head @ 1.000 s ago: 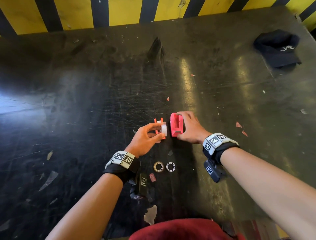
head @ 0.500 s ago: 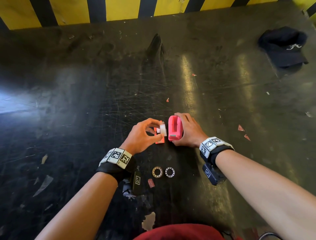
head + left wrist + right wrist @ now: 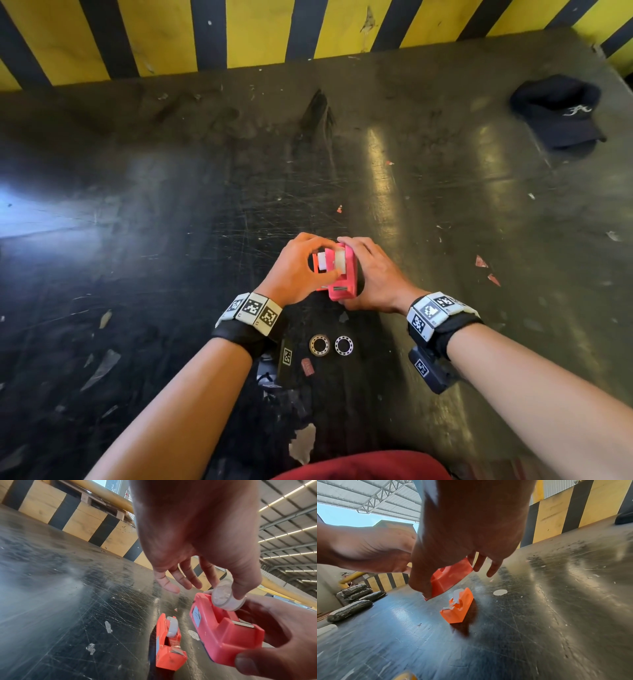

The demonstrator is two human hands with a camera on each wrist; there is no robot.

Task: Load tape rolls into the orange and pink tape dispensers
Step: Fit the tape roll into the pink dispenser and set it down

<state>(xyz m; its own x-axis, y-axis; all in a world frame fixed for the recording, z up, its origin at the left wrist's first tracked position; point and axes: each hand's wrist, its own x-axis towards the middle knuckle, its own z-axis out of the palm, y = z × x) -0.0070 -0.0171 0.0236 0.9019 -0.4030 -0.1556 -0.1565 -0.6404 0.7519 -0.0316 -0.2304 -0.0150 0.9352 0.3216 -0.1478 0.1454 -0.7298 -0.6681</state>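
Observation:
My right hand [image 3: 359, 274] grips the pink tape dispenser [image 3: 344, 287] from its right side and holds it tilted above the table; the same dispenser [image 3: 223, 632] shows in the left wrist view. My left hand [image 3: 334, 262] pinches a white tape roll [image 3: 226, 596] between thumb and forefinger, right over the pink dispenser's slot. The orange dispenser [image 3: 458, 607] stands on the table just left of it, with a tape roll [image 3: 171, 626] seated inside. In the head view, my left hand partly hides the orange dispenser [image 3: 313, 263].
Two empty tape cores [image 3: 319, 345] [image 3: 343, 345] lie on the scratched black table [image 3: 445, 205] between my wrists. A black cap [image 3: 558, 113] sits at the far right. A yellow and black striped wall [image 3: 239, 31] borders the back. Paper scraps litter the surface.
My right hand has lifted and tilted the pink dispenser off the table. My left hand has carried the white roll rightward from beside the orange dispenser to over the pink one.

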